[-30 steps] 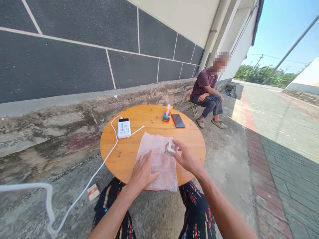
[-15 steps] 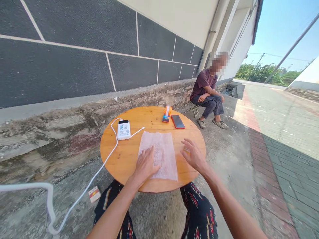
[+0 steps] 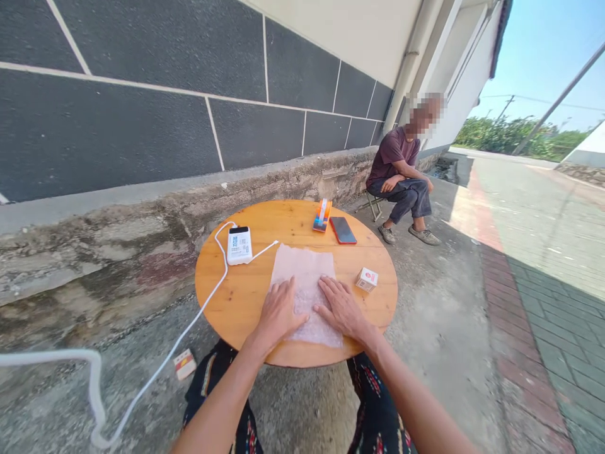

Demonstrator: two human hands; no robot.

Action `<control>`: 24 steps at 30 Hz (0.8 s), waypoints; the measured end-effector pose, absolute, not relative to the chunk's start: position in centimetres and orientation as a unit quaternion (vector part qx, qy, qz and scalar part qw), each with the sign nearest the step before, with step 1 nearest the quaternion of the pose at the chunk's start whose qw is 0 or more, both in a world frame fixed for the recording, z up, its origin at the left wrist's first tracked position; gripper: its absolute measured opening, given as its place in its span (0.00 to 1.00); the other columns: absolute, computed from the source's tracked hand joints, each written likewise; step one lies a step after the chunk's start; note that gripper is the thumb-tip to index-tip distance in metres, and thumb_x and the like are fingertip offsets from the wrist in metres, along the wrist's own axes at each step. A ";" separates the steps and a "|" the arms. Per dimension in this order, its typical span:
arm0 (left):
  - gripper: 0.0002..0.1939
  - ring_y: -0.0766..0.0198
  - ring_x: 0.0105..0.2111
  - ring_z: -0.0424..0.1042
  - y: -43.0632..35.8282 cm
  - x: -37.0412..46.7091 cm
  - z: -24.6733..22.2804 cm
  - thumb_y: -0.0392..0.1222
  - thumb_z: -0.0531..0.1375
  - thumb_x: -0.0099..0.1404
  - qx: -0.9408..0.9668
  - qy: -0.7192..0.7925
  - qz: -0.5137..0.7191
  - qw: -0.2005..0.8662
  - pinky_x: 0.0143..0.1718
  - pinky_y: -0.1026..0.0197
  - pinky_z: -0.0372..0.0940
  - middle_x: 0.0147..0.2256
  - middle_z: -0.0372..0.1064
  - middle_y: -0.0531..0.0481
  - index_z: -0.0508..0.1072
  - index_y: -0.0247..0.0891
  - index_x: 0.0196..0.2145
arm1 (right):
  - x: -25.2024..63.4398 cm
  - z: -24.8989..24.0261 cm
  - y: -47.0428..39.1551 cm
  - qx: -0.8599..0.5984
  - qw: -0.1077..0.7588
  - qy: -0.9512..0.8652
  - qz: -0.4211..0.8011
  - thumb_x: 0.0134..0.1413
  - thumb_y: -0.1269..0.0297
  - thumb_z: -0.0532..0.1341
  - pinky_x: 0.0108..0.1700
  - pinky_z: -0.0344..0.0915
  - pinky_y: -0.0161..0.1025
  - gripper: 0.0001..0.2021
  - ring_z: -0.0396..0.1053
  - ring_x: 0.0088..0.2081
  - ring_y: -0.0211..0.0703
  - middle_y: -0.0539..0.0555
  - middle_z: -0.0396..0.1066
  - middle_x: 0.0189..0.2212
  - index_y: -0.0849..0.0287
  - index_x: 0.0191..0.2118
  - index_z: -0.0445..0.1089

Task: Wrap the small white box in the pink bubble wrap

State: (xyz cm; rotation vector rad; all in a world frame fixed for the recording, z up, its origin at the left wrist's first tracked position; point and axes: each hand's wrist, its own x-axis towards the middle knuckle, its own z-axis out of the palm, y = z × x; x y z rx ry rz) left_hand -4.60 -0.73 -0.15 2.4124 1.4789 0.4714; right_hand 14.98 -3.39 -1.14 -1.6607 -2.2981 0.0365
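Note:
A pale pinkish sheet of bubble wrap (image 3: pixel 307 265) lies spread on the round wooden table (image 3: pixel 236 315) in front of me. On its left side rests my left hand (image 3: pixel 282 310), palm down with fingers stretched out. My right hand (image 3: pixel 344 308) lies flat on the right part of the sheet, fingers spread. Just beyond the right hand stands a small white box (image 3: pixel 367 279) with a red mark, touched by neither hand. Parts of the sheet are hidden under both hands.
A white power bank (image 3: pixel 239 246) with a white cable (image 3: pixel 189 343) is at the table's left. An orange tape dispenser (image 3: pixel 322 215) and a red-edged phone (image 3: pixel 343 230) lie at the back. A small carton (image 3: pixel 184 364) is on the ground. A person (image 3: pixel 401 167) sits beyond the table.
My right hand has moved left from over the small white box onto the bubble wrap, and the box now shows fully. My left hand stays on the sheet. The view has shifted slightly.

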 end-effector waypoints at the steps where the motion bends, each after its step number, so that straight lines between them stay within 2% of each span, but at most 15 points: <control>1: 0.43 0.47 0.56 0.56 -0.6 -4.7 0.0 0.49 0.62 0.51 0.836 0.506 0.160 0.138 0.56 0.52 0.52 0.58 0.58 0.39 0.51 0.34 0.61 | 15.2 -1.2 -3.5 -0.579 0.151 -0.801 0.011 0.59 0.53 0.54 0.61 0.47 0.53 0.29 0.50 0.62 0.52 0.63 0.53 0.62 0.62 0.62 0.54; 3: 0.38 0.50 0.56 0.57 -0.3 -5.0 0.3 0.47 0.60 0.53 0.844 0.492 0.161 0.143 0.56 0.54 0.53 0.56 0.60 0.40 0.55 0.35 0.60 | 15.4 -1.3 -3.7 -0.577 0.151 -0.803 0.010 0.59 0.53 0.54 0.61 0.46 0.53 0.29 0.50 0.63 0.52 0.62 0.53 0.62 0.62 0.62 0.54; 7: 0.20 0.56 0.50 0.65 1.2 -6.5 1.1 0.42 0.54 0.59 0.832 0.509 0.160 0.151 0.50 0.58 0.59 0.50 0.66 0.45 0.65 0.40 0.50 | 15.3 -1.4 -3.6 -0.577 0.158 -0.802 0.013 0.60 0.52 0.53 0.61 0.46 0.51 0.29 0.50 0.62 0.51 0.61 0.53 0.62 0.62 0.62 0.54; 9: 0.16 0.57 0.48 0.67 2.0 -7.4 1.4 0.41 0.53 0.60 0.821 0.529 0.150 0.152 0.48 0.59 0.60 0.48 0.67 0.46 0.67 0.40 0.47 | 15.3 -1.5 -3.6 -0.576 0.161 -0.802 0.016 0.59 0.52 0.54 0.61 0.45 0.51 0.29 0.51 0.62 0.51 0.61 0.53 0.62 0.63 0.62 0.54; 15: 0.14 0.57 0.46 0.67 1.9 -7.8 1.6 0.40 0.54 0.60 0.827 0.534 0.138 0.112 0.45 0.58 0.61 0.46 0.67 0.47 0.68 0.40 0.44 | 15.6 -1.8 -3.5 -0.573 0.166 -0.803 0.017 0.59 0.52 0.53 0.61 0.45 0.52 0.29 0.50 0.62 0.52 0.62 0.53 0.63 0.63 0.62 0.54; 19: 0.12 0.54 0.51 0.62 0.3 -6.9 1.3 0.39 0.54 0.62 0.852 0.489 0.182 0.048 0.52 0.54 0.57 0.50 0.65 0.46 0.70 0.40 0.43 | 15.6 -1.9 -3.6 -0.572 0.169 -0.803 0.019 0.59 0.53 0.53 0.62 0.45 0.51 0.29 0.50 0.62 0.51 0.61 0.53 0.62 0.63 0.62 0.55; 24: 0.19 0.53 0.55 0.58 -0.2 -6.8 0.1 0.45 0.59 0.59 0.878 0.429 0.190 0.092 0.56 0.51 0.54 0.55 0.62 0.46 0.69 0.42 0.49 | 15.7 -1.8 -3.6 -0.568 0.173 -0.804 0.020 0.59 0.51 0.53 0.62 0.45 0.51 0.29 0.51 0.62 0.51 0.61 0.54 0.62 0.62 0.62 0.55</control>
